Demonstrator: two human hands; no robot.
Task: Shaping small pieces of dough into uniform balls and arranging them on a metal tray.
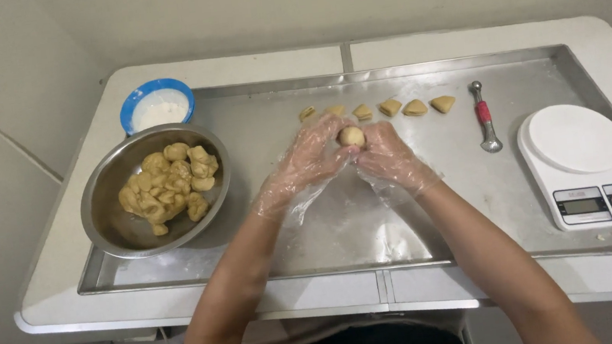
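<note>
Over tray (474,168) | left hand (308,160), right hand (389,156) cupped | pinching dough ball (351,137)

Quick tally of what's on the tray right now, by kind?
Shaped dough pieces in the row: 6
Dough ball held between left hand and right hand: 1
Metal bowl of dough lumps: 1
Blue bowl of flour: 1
Red-handled scoop: 1
White scale: 1
Total: 11
</note>
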